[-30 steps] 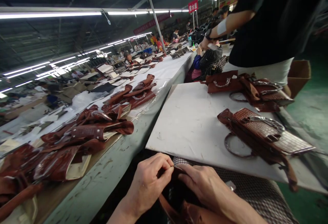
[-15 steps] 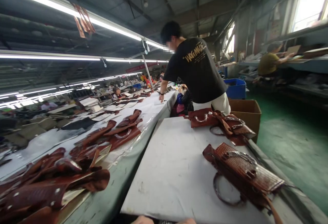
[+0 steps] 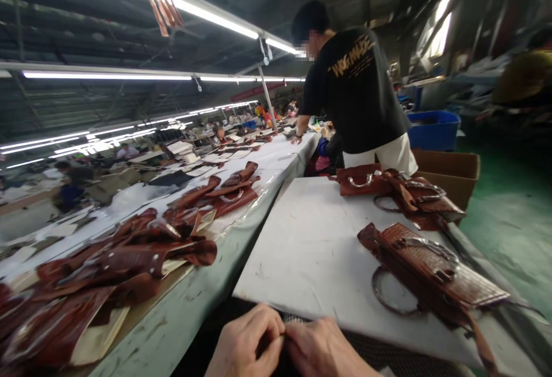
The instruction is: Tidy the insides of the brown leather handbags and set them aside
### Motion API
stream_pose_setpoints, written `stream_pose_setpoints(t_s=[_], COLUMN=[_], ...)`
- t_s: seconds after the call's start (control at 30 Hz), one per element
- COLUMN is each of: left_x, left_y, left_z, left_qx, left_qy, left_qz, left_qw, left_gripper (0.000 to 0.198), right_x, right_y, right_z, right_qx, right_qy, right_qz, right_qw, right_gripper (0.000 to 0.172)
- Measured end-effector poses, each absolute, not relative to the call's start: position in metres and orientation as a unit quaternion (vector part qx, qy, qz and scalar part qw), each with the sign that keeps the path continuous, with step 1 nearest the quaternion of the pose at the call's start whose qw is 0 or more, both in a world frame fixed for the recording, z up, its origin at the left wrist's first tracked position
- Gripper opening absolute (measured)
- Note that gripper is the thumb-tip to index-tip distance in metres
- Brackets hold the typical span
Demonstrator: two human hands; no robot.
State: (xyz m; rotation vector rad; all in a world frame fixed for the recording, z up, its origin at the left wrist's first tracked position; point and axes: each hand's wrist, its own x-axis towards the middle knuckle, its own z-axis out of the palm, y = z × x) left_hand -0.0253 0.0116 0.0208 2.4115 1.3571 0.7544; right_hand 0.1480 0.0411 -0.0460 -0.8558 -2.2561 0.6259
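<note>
Half a second ago your hands were almost out of view at the bottom edge; now both are back at bottom centre. Your left hand [image 3: 250, 343] and right hand [image 3: 326, 347] look narrow, fingers curled and knuckles nearly meeting, but the fingertips are turned away, so you cannot tell what either one pinches. The brown leather visible between them a second ago is hidden, so you can judge hand position but not the leather's direction or long axis. A co-worker [image 3: 360, 92], standing near the upper right a second ago, now leans over the long bench [image 3: 161, 316], upper centre.

The nearest bag you can read is the brown bag [image 3: 425, 279] at right on the white bench [image 3: 295, 247], well apart from your hands. Its long axis slants from upper left to lower right; a narrow end points upper left, and a strap [image 3: 480, 339] trails toward the lower right corner.
</note>
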Motion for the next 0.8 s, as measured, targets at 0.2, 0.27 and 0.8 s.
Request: stream_pose_setpoints(t_s=[0.2,0.27,0.8], left_x=[-0.01,-0.009,-0.011], left_y=[-0.007,-0.014,-0.019], left_z=[0.042,0.045,0.037], left_qx=[0.677,0.664,0.761], left_qy=[0.609,0.635,0.594], left_qz=[0.271,0.269,0.223], left_qw=[0.311,0.29,0.134], left_gripper=[0.036,0.046,0.017], right_x=[0.16,0.162,0.163], right_y=[0.037,0.039,0.035], right_z=[-0.03,-0.027,-0.031], right_qx=[-0.315,-0.307,-0.304], right_qy=[-0.841,-0.834,-0.837], right_qz=[0.344,0.376,0.359], right_qw=[0.274,0.263,0.28], right_gripper=[0.025,0.026,0.03])
